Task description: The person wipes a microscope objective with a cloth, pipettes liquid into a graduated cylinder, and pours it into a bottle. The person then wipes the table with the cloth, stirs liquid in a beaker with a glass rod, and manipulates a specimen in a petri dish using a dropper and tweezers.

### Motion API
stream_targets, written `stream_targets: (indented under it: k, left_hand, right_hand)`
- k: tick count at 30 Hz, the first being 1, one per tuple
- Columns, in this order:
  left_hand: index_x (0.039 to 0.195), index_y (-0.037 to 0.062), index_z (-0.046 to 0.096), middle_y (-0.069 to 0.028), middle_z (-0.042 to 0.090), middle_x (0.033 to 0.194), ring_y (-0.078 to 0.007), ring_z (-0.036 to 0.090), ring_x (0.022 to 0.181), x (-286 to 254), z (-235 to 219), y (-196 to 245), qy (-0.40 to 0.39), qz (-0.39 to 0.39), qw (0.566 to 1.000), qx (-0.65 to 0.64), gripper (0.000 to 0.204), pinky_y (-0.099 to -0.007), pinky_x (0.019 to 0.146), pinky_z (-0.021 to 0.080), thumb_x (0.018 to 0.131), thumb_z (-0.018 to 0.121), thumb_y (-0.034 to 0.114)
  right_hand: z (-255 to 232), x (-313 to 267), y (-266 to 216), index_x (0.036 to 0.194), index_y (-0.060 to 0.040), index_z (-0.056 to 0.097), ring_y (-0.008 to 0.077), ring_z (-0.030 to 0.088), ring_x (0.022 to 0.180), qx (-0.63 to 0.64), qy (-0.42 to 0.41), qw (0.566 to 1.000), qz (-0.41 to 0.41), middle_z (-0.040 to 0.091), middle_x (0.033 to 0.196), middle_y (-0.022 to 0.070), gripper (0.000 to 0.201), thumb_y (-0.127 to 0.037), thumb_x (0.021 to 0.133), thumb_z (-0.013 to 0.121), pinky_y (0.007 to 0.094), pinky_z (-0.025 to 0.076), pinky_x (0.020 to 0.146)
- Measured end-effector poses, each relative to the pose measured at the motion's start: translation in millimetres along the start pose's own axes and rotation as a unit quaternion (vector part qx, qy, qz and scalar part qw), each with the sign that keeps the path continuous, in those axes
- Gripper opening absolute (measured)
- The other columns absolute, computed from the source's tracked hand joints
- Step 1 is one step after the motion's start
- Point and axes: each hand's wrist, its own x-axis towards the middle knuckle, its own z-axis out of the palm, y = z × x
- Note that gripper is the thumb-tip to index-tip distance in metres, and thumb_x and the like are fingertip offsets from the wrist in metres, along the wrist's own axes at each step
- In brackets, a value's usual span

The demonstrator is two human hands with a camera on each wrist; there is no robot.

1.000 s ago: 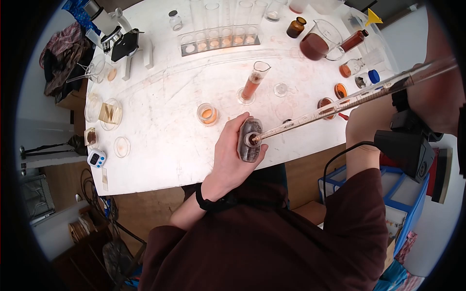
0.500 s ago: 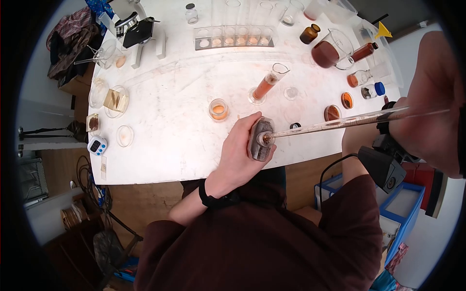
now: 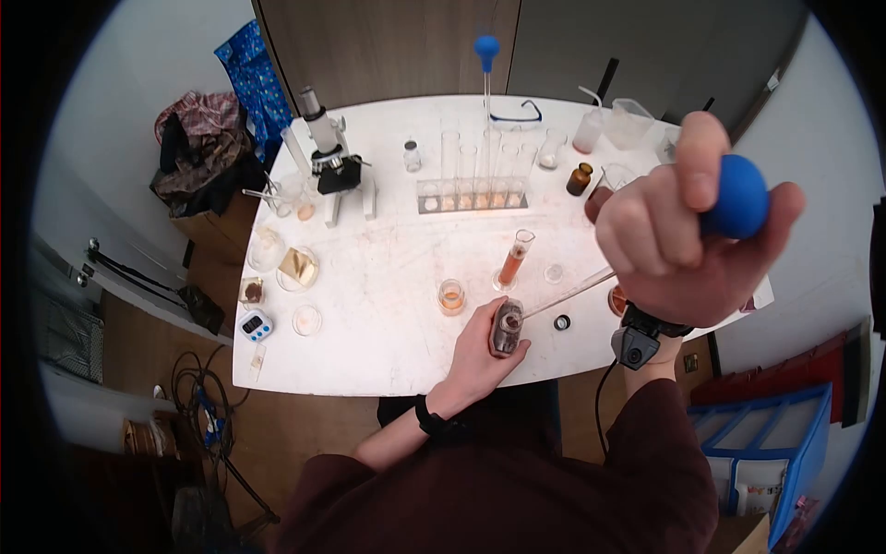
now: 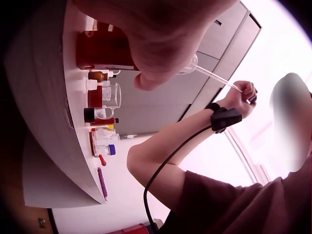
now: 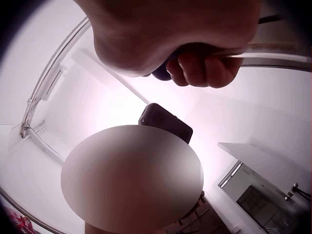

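A glass bottle [image 3: 505,338] with dark red contents stands near the table's front edge, and my left hand [image 3: 484,355] grips it round the side. In the left wrist view the bottle [image 4: 105,48] is red, partly hidden by the left hand [image 4: 168,36]. My right hand [image 3: 678,231], raised at the right, holds a blue rubber bulb [image 3: 738,198] with its fingers curled round it. From there a long glass pipette [image 3: 572,294] slants down to the bottle's mouth. In the right wrist view the right hand [image 5: 180,44] covers most of the bulb [image 5: 162,72].
A filled measuring cylinder [image 3: 510,266] and a small jar [image 3: 451,297] stand behind the bottle. A black cap [image 3: 562,322] lies to its right. Further back are a test tube rack [image 3: 472,201], a microscope [image 3: 334,166] and a brown bottle [image 3: 579,179]. Dishes and a timer [image 3: 257,325] lie left.
The head view has tilted up and back, showing more of the table. The right hand and its blue bulb have come into fuller view. The left hand still grips the bottle.
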Motion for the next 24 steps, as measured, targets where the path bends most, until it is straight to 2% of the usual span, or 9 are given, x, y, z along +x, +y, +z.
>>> stream_targets:
  k: [4,5,7,12,15,24]
  left_hand:
    - [0.148,-0.0006,0.049,-0.0151,0.063,0.126,-0.0262,0.064,0.117,-3,0,3,0.0,-0.01,1.0,-0.005,0.074,-0.0376,0.103,0.051,0.088,0.086,0.022]
    - [0.147,0.0,0.05,-0.0163,0.064,0.126,-0.0286,0.066,0.115,-4,1,4,0.006,-0.001,1.0,-0.002,0.072,-0.0384,0.101,0.052,0.089,0.085,0.023]
    - [0.146,0.0005,0.05,-0.0174,0.064,0.126,-0.031,0.067,0.114,-4,2,4,0.009,0.01,1.0,0.008,0.07,-0.0393,0.098,0.054,0.089,0.084,0.023]
    - [0.147,-0.0006,0.05,-0.0203,0.063,0.133,-0.0363,0.065,0.122,-5,5,-7,0.021,0.012,0.999,0.029,0.073,-0.0432,0.105,0.052,0.088,0.085,0.025]
    - [0.146,-0.0015,0.05,-0.0212,0.063,0.136,-0.0366,0.064,0.125,-7,5,-3,0.022,0.0,1.0,0.017,0.073,-0.0431,0.107,0.051,0.088,0.086,0.024]
    - [0.146,0.0005,0.05,-0.0186,0.064,0.13,-0.0356,0.066,0.118,-5,4,-6,0.025,0.018,0.999,0.019,0.071,-0.0429,0.102,0.053,0.088,0.085,0.022]
  right_hand:
    - [7,-9,5,0.107,-0.0099,0.049,0.0059,0.027,0.049,0.002,0.036,0.999,0.014,0.033,0.06,-0.0073,0.069,-0.077,0.105,0.037,0.027,0.023,0.05]
    - [8,-11,7,0.108,-0.0099,0.049,0.0061,0.027,0.05,0.006,0.035,0.999,0.017,0.032,0.06,-0.0076,0.071,-0.079,0.104,0.035,0.0266,0.022,0.051]
    - [12,-9,8,0.107,-0.01,0.049,0.006,0.027,0.051,-0.014,0.041,0.999,0.027,0.032,0.061,-0.0077,0.071,-0.08,0.104,0.034,0.0266,0.022,0.051]
    - [30,5,18,0.105,-0.0084,0.051,0.005,0.026,0.053,-0.094,0.085,0.986,0.106,0.03,0.062,-0.0077,0.074,-0.08,0.104,0.034,0.0252,0.022,0.053]
    - [38,9,29,0.101,-0.0086,0.053,0.0052,0.024,0.054,-0.133,0.093,0.979,0.127,0.029,0.062,-0.0073,0.075,-0.081,0.103,0.034,0.024,0.023,0.052]
    - [45,6,36,0.098,-0.0088,0.054,0.0048,0.023,0.054,-0.183,0.12,0.968,0.123,0.028,0.062,-0.0076,0.068,-0.072,0.11,0.031,0.0242,0.023,0.052]
